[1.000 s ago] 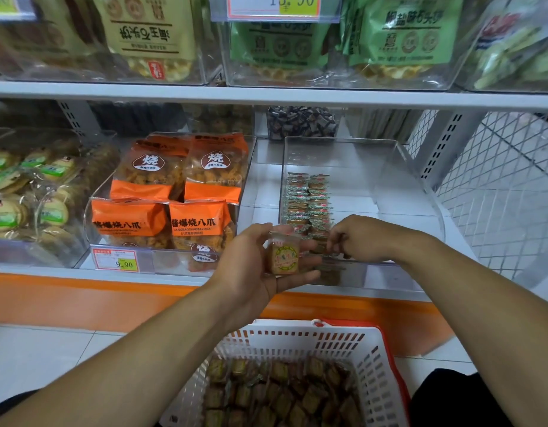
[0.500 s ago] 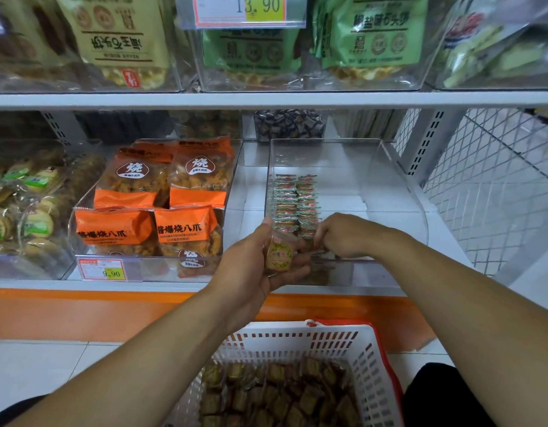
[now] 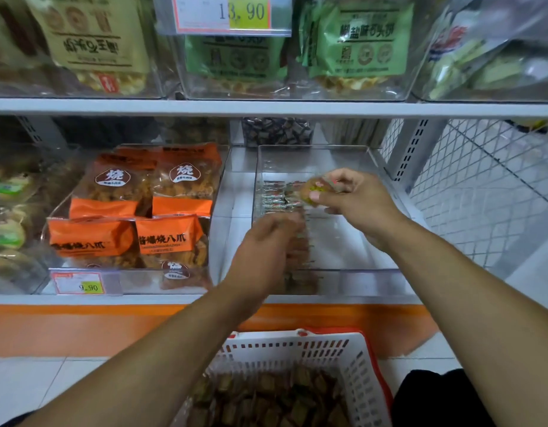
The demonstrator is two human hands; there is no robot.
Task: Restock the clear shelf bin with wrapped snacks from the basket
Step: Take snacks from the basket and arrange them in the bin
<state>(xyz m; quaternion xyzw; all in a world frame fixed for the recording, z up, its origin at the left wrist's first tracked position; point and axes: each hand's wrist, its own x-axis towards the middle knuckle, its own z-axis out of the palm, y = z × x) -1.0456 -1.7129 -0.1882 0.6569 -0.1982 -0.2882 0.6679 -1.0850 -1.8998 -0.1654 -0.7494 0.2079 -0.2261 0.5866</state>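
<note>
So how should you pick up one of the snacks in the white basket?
From above: the white basket is open-topped and the wrapped snacks lie loosely heaped. Pinch one top snack across its flat sides, as the right hand pinches its wrapped snack.

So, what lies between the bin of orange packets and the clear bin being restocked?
In the head view, only a bare strip of white shelf separates the orange packets' bin from the clear bin.

Clear bin (image 3: pixel 352 274): right half bare, open from above. Snack rows (image 3: pixel 278 200) fill left side. Upper shelf (image 3: pixel 266 106) limits headroom.
</note>
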